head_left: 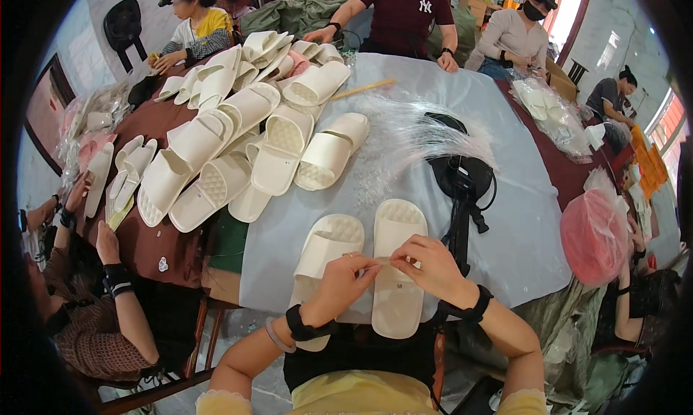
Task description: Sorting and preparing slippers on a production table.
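Note:
Two cream slippers lie side by side before me, toes pointing away. The left slipper [333, 234] sits partly under my left hand [345, 284], which is closed in a pinch. Over the strap of the right slipper [399, 310], my right hand [432, 267] pinches thumb to forefinger, its tips nearly meeting those of the left. Whatever is between the fingertips is too small to make out. Beyond the slippers spreads a loose bundle of thin clear plastic strands [404, 137], partly over a black strapped device [462, 177].
A large heap of cream slippers [216, 126] covers the table's left side. A thin wooden stick [364, 89] lies behind. Bagged slippers [545, 108] and a pink plastic bag [593, 231] are at right. Several co-workers sit or stand around; one at left handles a slipper [99, 180].

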Available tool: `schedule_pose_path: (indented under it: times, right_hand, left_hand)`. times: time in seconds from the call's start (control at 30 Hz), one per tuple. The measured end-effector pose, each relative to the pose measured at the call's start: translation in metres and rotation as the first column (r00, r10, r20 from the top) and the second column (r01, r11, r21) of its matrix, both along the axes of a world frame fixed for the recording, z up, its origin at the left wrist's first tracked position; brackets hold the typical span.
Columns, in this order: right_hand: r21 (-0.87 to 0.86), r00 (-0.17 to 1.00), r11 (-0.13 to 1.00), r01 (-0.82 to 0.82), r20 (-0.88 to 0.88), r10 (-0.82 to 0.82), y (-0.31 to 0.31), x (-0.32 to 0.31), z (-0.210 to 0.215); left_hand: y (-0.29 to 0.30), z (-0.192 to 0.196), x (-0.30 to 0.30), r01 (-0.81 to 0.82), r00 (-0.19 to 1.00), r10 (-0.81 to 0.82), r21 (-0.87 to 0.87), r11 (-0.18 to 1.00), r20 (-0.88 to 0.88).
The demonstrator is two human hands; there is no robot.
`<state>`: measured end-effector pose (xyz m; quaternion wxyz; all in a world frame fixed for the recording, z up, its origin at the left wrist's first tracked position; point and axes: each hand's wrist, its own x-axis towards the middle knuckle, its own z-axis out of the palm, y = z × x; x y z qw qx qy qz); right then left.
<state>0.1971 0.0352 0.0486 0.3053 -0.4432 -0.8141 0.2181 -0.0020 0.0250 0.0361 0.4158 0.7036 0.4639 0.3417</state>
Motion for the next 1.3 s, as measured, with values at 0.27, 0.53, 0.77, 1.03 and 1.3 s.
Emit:
schedule_pose_path:
  times: [0.27,0.53,0.77,1.03,1.3]
  right_hand:
    - [-0.01,0.988,0.992,0.128,0.092,-0.126,0.06,0.023,-0.03]
    - [-0.375,0.962,0.923,0.083,0.272,0.024,0.064,0.022,-0.026]
    - [-0.81,0.968,0.576,-0.111,0.043,0.246,0.091,0.032,-0.009]
    - [-0.956,0.927,0.084,-0.282,-0.249,0.279,0.095,0.032,-0.024]
    - [-0.931,0.907,0.048,-0.361,-0.339,0.25,0.098,0.035,-0.03]
  left_hand:
    - [-0.013,-0.013,0.014,0.078,0.932,0.068,0.381,0.921,-0.356]
    - [-0.019,-0.028,0.026,0.036,0.882,0.16,0.4,0.916,-0.444]
    - [-0.018,-0.033,0.025,0.093,0.905,0.1,0.422,0.902,-0.414]
    - [-0.023,-0.034,0.021,0.161,0.9,0.063,0.463,0.872,-0.431]
    - [-0.018,-0.036,0.023,0.149,0.91,0.088,0.519,0.842,-0.404]
